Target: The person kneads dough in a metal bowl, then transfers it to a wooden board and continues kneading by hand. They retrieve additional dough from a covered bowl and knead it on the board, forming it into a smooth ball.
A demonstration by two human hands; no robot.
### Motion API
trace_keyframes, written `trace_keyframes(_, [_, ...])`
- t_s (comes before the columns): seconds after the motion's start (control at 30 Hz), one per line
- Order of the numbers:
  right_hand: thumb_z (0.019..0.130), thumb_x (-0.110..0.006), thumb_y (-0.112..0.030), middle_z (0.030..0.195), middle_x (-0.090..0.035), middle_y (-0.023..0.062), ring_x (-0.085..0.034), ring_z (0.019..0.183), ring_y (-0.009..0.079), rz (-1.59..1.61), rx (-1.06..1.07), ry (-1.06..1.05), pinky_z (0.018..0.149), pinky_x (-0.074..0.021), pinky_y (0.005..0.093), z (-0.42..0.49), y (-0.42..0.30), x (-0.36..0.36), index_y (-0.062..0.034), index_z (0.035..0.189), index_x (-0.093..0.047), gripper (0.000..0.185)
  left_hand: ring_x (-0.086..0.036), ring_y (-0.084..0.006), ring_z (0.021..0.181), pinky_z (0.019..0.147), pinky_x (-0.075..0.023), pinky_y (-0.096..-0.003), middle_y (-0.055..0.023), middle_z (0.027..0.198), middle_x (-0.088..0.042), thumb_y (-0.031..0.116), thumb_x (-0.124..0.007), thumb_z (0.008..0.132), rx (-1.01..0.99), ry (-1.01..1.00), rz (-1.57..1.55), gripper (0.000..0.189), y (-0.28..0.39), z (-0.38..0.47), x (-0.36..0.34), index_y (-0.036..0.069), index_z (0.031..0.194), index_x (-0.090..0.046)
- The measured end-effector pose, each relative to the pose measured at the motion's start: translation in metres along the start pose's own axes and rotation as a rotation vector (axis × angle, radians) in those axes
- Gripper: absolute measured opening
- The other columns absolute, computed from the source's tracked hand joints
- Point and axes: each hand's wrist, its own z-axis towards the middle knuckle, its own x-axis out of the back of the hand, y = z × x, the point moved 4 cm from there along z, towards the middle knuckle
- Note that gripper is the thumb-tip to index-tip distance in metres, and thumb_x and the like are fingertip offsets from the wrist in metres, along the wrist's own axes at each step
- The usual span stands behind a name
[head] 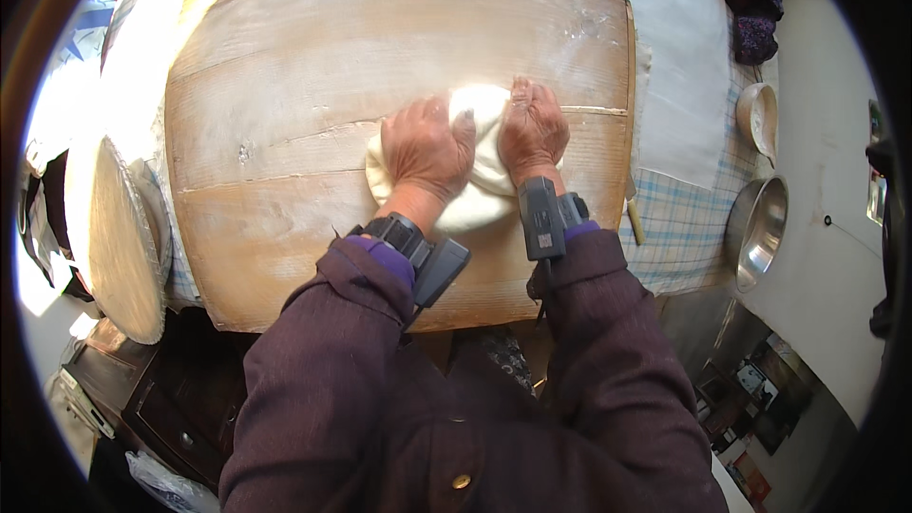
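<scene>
A pale lump of dough (479, 203) lies on a flour-dusted wooden board (299, 78), toward its right front. My left hand (427, 142) presses on the left side of the dough, fingers curled over its far edge and thumb pointing away from me. On the right side, my right hand (534, 125) is curled like a fist and bears on the dough. A smooth bulge and a fold show between the two hands. My palms and the dough beneath them are hidden. Each wrist wears a strapped grey device.
Right of the board, a knife with a light handle (635, 221) lies on a checked cloth (677, 228). Beyond it are a metal bowl (762, 235) and a scoop-like vessel (759, 117). A round, pale, flat lid or tray (114, 242) stands at the left.
</scene>
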Motion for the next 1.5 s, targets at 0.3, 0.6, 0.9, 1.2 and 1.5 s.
trace_keyframes(0.3, [0.082,-0.050,-0.028,0.083,-0.060,0.0127,-0.056,0.080,0.0273,-0.177,0.297,-0.275,0.074,-0.0424,0.0406,-0.062,-0.055,0.059,-0.0041,0.084,-0.062,0.027,-0.057,-0.0331,0.082,0.080,-0.0416,-0.0442,-0.0162,0.088,-0.063,0.034,-0.045,0.092,0.132,-0.421,-0.015,0.036,0.025,-0.024,0.053,0.004,0.096,-0.065])
trace_keyframes(0.6, [0.080,-0.057,-0.024,0.091,-0.060,0.0143,-0.057,0.086,0.0299,0.047,0.567,-0.075,0.080,-0.0433,0.0433,-0.038,0.003,0.015,-0.0035,0.099,-0.061,0.028,-0.049,-0.0314,0.113,0.100,-0.0268,-0.0468,-0.0137,0.112,-0.060,0.032,-0.043,0.090,0.134,0.045,0.116,0.041,0.030,-0.045,0.002,0.005,0.117,-0.059])
trace_keyframes(0.9, [0.088,-0.046,-0.057,0.096,-0.062,0.0212,-0.061,0.091,0.0339,-0.035,0.265,-0.609,0.078,-0.0479,0.0426,0.023,0.010,0.022,-0.0038,0.093,-0.065,0.057,-0.057,-0.0253,0.107,0.100,-0.0392,-0.0375,-0.0157,0.108,-0.063,0.054,-0.042,0.094,0.549,0.059,-1.362,0.061,-0.020,0.007,0.038,-0.002,0.113,-0.058])
trace_keyframes(1.2, [0.094,-0.044,-0.037,0.068,-0.059,0.0158,-0.055,0.064,0.0247,0.344,-0.163,-0.547,0.060,-0.0443,0.0378,-0.011,0.053,0.047,-0.0017,0.071,-0.061,0.046,-0.061,-0.0140,0.087,0.077,-0.0491,-0.0287,-0.0088,0.098,-0.064,0.033,-0.046,0.098,0.901,-0.192,-0.875,0.038,-0.035,-0.075,0.048,-0.001,0.105,-0.059])
trace_keyframes(1.5, [0.092,-0.047,-0.037,0.071,-0.064,0.0078,-0.059,0.073,0.0180,0.177,0.080,-0.830,0.062,-0.0459,0.0349,0.005,-0.034,0.035,-0.0036,0.076,-0.067,0.043,-0.058,-0.0126,0.078,0.076,-0.0476,-0.0260,-0.0056,0.091,-0.062,0.016,-0.059,0.091,0.650,-0.239,-1.282,0.034,0.019,-0.059,0.077,-0.009,0.114,-0.055])
